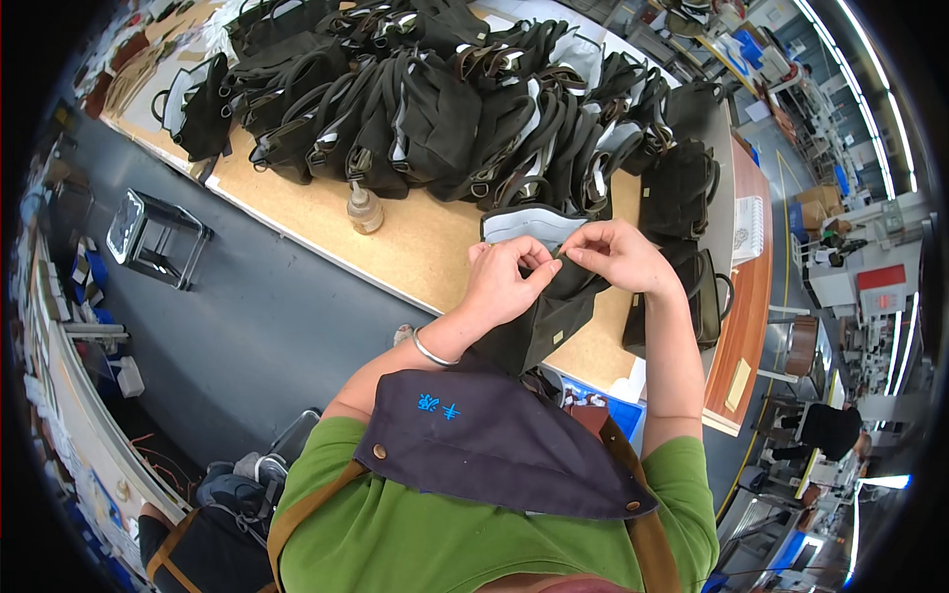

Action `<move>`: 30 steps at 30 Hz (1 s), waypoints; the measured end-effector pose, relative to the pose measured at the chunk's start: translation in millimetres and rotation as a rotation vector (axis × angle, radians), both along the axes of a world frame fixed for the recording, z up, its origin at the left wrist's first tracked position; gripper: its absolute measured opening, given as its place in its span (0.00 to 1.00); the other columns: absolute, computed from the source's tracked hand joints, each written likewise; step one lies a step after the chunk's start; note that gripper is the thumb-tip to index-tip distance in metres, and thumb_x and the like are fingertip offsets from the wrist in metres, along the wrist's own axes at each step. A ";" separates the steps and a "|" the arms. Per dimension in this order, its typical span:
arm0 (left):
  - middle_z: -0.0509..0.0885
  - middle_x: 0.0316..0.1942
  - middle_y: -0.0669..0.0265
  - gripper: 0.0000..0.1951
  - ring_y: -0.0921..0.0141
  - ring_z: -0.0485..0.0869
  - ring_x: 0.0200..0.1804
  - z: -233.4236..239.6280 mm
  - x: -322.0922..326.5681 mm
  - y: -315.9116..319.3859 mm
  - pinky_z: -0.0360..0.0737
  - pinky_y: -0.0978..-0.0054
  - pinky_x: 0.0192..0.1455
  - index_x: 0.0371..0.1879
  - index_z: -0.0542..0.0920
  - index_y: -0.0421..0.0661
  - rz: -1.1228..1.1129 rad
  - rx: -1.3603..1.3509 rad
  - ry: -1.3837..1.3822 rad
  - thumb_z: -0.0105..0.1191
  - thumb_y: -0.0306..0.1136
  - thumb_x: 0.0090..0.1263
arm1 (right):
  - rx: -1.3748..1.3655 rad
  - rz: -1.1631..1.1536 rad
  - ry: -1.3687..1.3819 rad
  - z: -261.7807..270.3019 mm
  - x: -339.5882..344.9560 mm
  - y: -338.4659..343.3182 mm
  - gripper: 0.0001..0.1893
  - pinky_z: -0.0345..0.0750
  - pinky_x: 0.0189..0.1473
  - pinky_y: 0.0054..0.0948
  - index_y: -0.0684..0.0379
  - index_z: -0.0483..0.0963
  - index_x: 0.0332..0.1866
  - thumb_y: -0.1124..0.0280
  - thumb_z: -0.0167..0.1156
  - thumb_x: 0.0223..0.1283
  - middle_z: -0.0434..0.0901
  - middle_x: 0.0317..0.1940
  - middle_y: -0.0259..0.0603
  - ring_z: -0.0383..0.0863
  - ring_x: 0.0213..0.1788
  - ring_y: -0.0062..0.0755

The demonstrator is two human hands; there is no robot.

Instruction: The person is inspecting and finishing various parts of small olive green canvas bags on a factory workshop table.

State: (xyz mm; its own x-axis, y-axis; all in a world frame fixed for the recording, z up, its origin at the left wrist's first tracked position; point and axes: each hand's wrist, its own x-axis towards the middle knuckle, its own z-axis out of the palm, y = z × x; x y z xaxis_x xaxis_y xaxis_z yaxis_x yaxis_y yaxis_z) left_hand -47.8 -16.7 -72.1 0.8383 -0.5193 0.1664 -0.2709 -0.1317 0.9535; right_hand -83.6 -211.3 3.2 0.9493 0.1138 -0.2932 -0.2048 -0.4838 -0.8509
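Observation:
A dark fabric bag [552, 315] with a pale lining stands at the near edge of the worktable [426, 256], right in front of me. Over its opening, my left hand [515, 278] pinches with thumb and index finger at a small piece at the bag's upper edge. My right hand [619, 256] pinches a thin brownish end there, its fingertips almost meeting those of the left. What exactly the small piece is, I cannot tell. A small bottle with a nozzle [365, 210] stands on the table to the left of the bag.
Many dark bags [437, 118] are heaped across the table's far side. More bags [678, 189] line its right end, beside a spiral notepad [747, 230]. A metal-framed stool [159, 233] stands on the floor at left. Co-workers are at lower left [207, 548] and far right [830, 430].

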 end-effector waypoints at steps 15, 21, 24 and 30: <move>0.87 0.30 0.69 0.08 0.73 0.86 0.35 -1.9 5.0 5.6 0.79 0.74 0.47 0.33 0.84 0.44 -0.074 -0.093 0.004 0.66 0.33 0.60 | -0.039 -0.030 0.045 8.0 -1.6 13.7 0.03 0.73 0.35 0.20 0.66 0.80 0.37 0.78 0.64 0.59 0.80 0.27 0.30 0.74 0.30 0.14; 0.88 0.30 0.66 0.10 0.75 0.86 0.34 2.6 6.4 9.3 0.81 0.76 0.44 0.37 0.85 0.42 -0.167 -0.018 0.071 0.67 0.32 0.60 | -0.094 -0.013 0.020 8.0 -3.5 14.9 0.03 0.71 0.34 0.21 0.65 0.78 0.36 0.78 0.63 0.59 0.76 0.25 0.27 0.70 0.30 0.13; 0.87 0.28 0.68 0.10 0.77 0.84 0.32 -0.5 7.3 7.1 0.80 0.77 0.41 0.35 0.85 0.42 -0.172 -0.008 0.080 0.68 0.33 0.60 | -0.081 -0.007 0.025 5.8 -2.8 13.9 0.03 0.70 0.33 0.21 0.65 0.78 0.37 0.78 0.63 0.59 0.75 0.25 0.27 0.69 0.29 0.13; 0.85 0.24 0.70 0.08 0.80 0.81 0.28 1.3 4.0 4.1 0.77 0.80 0.35 0.30 0.84 0.42 -0.121 0.030 0.107 0.68 0.32 0.59 | -0.093 0.009 0.015 1.4 -2.2 15.1 0.03 0.70 0.33 0.20 0.66 0.78 0.37 0.79 0.62 0.60 0.75 0.25 0.27 0.69 0.29 0.13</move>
State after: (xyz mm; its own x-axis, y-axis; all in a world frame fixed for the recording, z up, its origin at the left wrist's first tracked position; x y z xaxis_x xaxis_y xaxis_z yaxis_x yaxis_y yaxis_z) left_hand -43.8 -12.5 -70.9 0.7815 -0.6208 0.0618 -0.1831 -0.1337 0.9740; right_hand -85.7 -196.2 4.5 0.9437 0.0937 -0.3173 -0.2128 -0.5623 -0.7991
